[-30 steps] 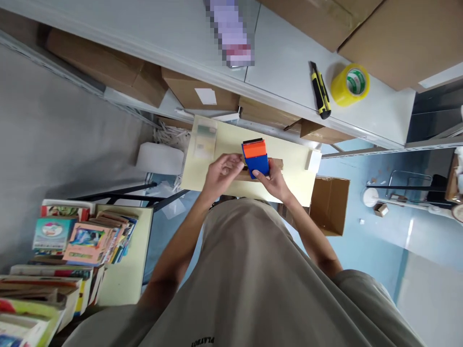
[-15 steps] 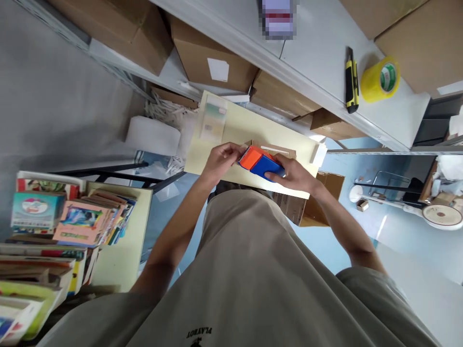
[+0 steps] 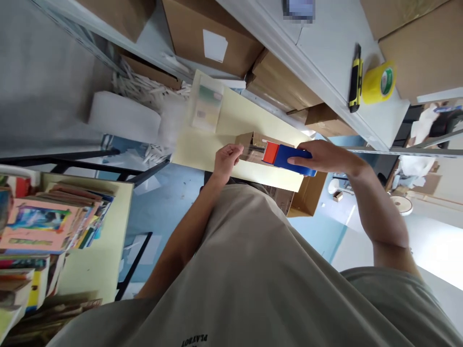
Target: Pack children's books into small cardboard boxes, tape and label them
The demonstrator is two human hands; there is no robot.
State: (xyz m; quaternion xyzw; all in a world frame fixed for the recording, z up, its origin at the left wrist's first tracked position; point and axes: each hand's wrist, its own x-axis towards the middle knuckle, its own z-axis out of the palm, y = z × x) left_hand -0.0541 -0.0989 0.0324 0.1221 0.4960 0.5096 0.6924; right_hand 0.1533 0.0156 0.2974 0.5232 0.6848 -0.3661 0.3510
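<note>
In my right hand (image 3: 320, 155) is a blue and orange-red tape dispenser (image 3: 294, 160), gripped around its blue body and held over a small cardboard box (image 3: 246, 139). My left hand (image 3: 227, 159) is closed in a pinch at the box's left end. From its fingertips a faint see-through strip of tape (image 3: 251, 152) runs toward the dispenser's orange end. The box lies on a pale yellow tabletop (image 3: 231, 118), partly covered by the dispenser.
A flat clear-wrapped packet (image 3: 207, 108) lies at the table's left end. On the grey shelf beyond are a yellow tape roll (image 3: 379, 82) and a utility knife (image 3: 356, 79). Books (image 3: 43, 221) stack at left. An open carton (image 3: 307, 195) stands below the table's right end.
My right hand has moved right with the dispenser, away from my left hand, so the gap between them is wider. More of the cardboard box shows. The camera view has shifted.
</note>
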